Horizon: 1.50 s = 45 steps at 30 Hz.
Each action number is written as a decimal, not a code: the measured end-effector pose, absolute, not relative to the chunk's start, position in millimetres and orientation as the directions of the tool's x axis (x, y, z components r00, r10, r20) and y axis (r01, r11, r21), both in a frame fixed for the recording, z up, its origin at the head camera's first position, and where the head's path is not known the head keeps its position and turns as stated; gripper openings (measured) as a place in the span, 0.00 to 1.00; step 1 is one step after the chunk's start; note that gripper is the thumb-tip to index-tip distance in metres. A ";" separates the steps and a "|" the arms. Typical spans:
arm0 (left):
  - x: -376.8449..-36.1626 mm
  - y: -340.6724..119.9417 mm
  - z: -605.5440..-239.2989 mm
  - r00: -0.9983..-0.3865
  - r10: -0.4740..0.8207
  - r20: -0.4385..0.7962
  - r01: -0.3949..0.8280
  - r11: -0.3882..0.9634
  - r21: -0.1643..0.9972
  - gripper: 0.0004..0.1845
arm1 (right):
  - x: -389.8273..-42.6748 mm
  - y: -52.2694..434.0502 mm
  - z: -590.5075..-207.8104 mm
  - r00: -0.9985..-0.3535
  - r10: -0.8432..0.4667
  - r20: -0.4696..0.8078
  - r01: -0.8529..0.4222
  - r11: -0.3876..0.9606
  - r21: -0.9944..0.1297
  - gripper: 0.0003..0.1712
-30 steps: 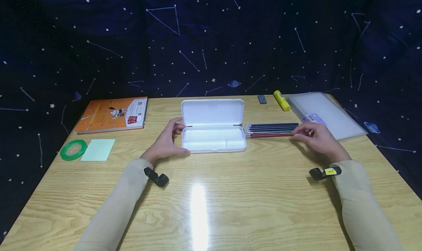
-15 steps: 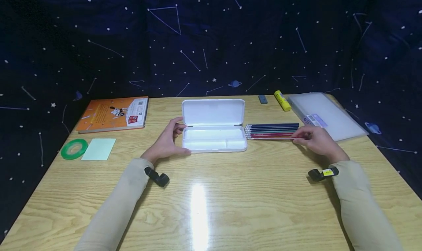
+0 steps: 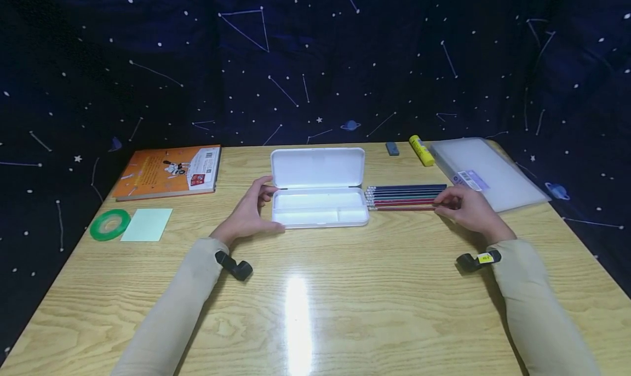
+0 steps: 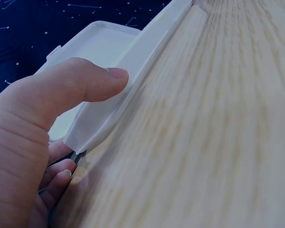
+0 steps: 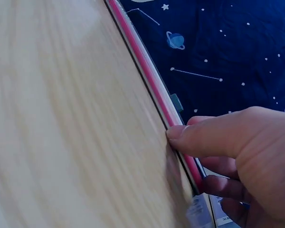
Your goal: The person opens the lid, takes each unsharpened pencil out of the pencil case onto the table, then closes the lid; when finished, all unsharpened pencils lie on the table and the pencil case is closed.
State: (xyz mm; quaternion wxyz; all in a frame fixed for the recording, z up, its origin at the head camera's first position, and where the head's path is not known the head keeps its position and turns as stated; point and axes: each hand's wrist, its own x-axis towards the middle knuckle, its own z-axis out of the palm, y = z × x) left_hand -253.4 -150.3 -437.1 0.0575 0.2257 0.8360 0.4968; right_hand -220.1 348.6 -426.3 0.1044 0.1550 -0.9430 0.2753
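Here, left hand (image 3: 248, 211) cupped round open pencil case (image 3: 319, 207), steadying it; right hand (image 3: 465, 209) pinching nearest red pencil (image 3: 401, 207) off the row, ready to lift.

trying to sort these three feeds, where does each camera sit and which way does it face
Head: worn high, looks forward and down at the table; both sleeves, left hand, right hand.
Left wrist: low, along the white case; thumb on it.
Right wrist: low, along the pencils; thumb touches.
Shared: head view also shows case and pencils.
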 end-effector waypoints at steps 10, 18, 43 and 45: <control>-257.0 -150.5 -440.6 -0.889 0.436 0.141 0.335 0.409 0.849 0.63 | -222.2 343.8 -425.9 -0.941 -0.174 0.289 -0.304 0.811 -0.499 0.14; -257.3 -150.7 -441.0 -0.890 0.433 0.142 0.337 0.417 0.844 0.63 | -223.5 342.1 -426.7 -0.956 -0.144 0.255 -0.259 0.825 -0.503 0.21; -255.2 -153.0 -441.6 -0.882 0.448 0.148 0.352 0.416 0.838 0.62 | -249.9 265.9 -409.0 -0.953 -0.241 0.181 -0.301 0.736 -0.606 0.27; -255.3 -152.4 -441.5 -0.882 0.447 0.148 0.353 0.420 0.836 0.62 | -254.3 256.2 -407.8 -0.958 -0.244 0.153 -0.284 0.722 -0.631 0.28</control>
